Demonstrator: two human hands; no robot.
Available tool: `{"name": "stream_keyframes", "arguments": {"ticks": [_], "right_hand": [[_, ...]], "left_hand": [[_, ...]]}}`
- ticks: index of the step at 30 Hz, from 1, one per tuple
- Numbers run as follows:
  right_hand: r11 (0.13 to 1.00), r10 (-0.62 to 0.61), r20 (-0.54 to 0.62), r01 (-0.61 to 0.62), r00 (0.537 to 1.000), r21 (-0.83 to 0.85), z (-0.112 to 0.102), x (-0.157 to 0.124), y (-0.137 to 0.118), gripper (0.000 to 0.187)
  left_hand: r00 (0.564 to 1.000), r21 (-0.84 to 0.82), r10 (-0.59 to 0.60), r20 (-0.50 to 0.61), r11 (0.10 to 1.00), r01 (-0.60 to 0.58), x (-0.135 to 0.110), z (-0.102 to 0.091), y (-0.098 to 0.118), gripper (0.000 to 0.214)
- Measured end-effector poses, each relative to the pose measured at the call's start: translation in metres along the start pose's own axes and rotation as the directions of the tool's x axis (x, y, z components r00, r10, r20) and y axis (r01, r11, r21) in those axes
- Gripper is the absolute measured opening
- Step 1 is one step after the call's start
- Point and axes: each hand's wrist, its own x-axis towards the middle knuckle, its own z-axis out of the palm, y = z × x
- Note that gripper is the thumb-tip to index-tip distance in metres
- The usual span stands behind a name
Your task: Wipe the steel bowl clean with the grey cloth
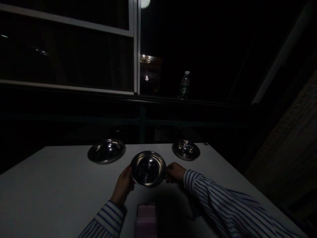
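Between my two hands is a round, shiny metal bowl (148, 169), tilted so that its inside faces me. My left hand (124, 183) grips its left rim, thumb on the edge and fingers behind. On the opposite side, my right hand (174, 172) pinches the right rim with curled fingers. Whether the bowl's underside touches the white table (69, 195) I cannot tell. A wider metal bowl (107, 151) sits at the back left of the table, and a smaller metal bowl (186, 149) at the back right.
Near the table's front edge lies a blurred pinkish object (146, 219), its kind hidden. A clear plastic bottle (184, 86) with a white cap stands on the dark ledge beyond the table. White window frames (136, 49) rise behind. The room is very dark.
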Motion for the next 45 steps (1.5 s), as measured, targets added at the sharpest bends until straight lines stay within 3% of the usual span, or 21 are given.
{"name": "stream_keyframes", "arguments": {"ticks": [4,11,18,25,31,35,39,41,45], "right_hand": [[0.993,0.014,-0.016,-0.012,1.0,0.114,-0.019,0.001,-0.005,0.025],[0.983,0.068,-0.058,-0.058,0.996,0.172,-0.055,0.021,0.001,0.022],[0.974,0.096,-0.063,-0.08,0.993,0.21,-0.062,0.041,0.007,0.019],[0.969,0.08,-0.029,-0.071,0.996,0.237,-0.071,0.037,0.008,0.014],[0.961,0.02,-0.111,0.011,0.994,0.277,-0.108,0.01,0.019,0.01],[0.963,-0.011,-0.254,0.079,0.967,0.256,-0.148,-0.01,0.035,0.018],[0.974,0.002,-0.376,0.083,0.927,0.211,-0.179,-0.016,0.054,0.024],[0.982,0.014,-0.423,0.067,0.906,0.177,-0.188,-0.013,0.064,0.025],[0.996,0.034,-0.489,0.009,0.871,0.086,-0.197,0.003,0.085,0.02]], "left_hand": [[0.999,0.012,0.007,0.038,1.0,-0.008,0.008,0.01,0.006,0.059],[0.999,0.046,-0.016,0.031,0.999,0.015,0.037,0.044,0.017,0.055],[0.999,0.071,-0.051,0.018,0.996,0.049,0.054,0.056,0.018,0.055],[0.998,0.128,-0.066,0.021,0.99,0.063,0.064,0.065,0.009,0.05],[0.999,0.343,-0.044,-0.002,0.939,0.042,0.063,0.058,0.025,0.051],[0.987,0.606,0.124,-0.103,0.795,-0.036,0.062,0.054,0.052,0.048],[0.978,0.649,0.198,0.06,0.737,-0.189,0.06,0.084,0.071,0.041],[0.968,0.663,0.14,0.207,0.707,-0.244,0.061,0.109,0.075,0.042],[0.949,0.67,0.056,0.311,0.695,-0.26,0.075,0.159,0.073,0.03]]}}
